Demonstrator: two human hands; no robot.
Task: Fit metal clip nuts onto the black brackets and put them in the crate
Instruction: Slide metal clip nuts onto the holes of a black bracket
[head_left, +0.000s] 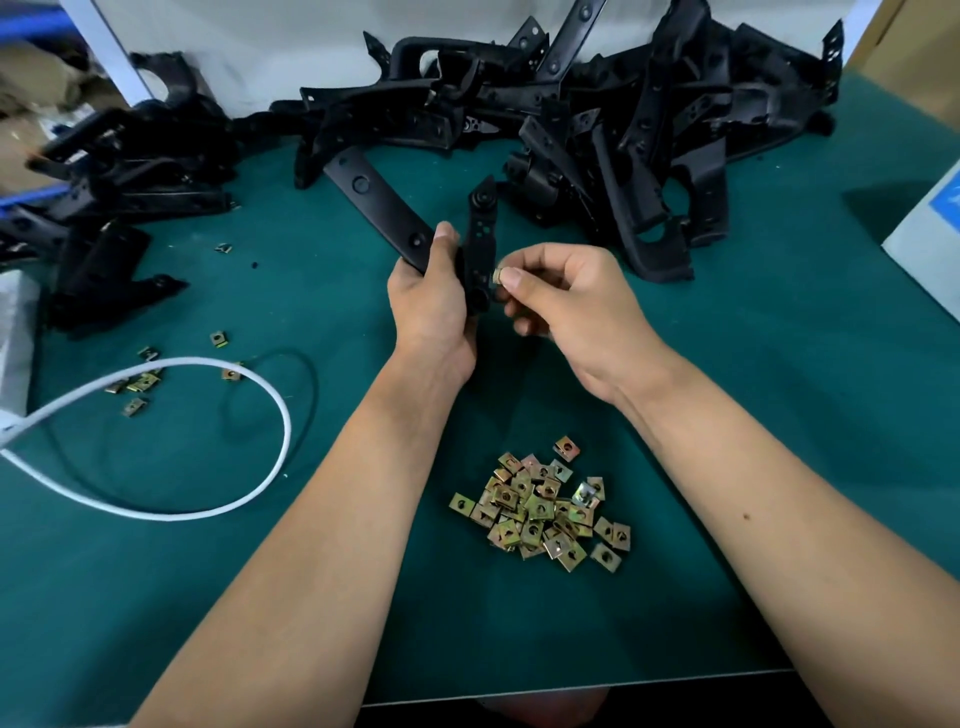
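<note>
Left hand: we are gripping the bracket (480, 244) in our left hand (434, 306), fingers wrapped round its lower half.
Right hand: our right hand (566, 306) is pinching a clip nut (498, 275) between thumb and fingers.
Relation: the nut is touching the bracket's right edge.
Bracket axis: its length is pointing up and away from us.

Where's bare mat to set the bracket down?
Free: green mat right of the right hand, below the bracket pile; also between the white cable loop and the clip nut pile. Crowded: back edge and left side, with brackets and stray nuts.
</note>
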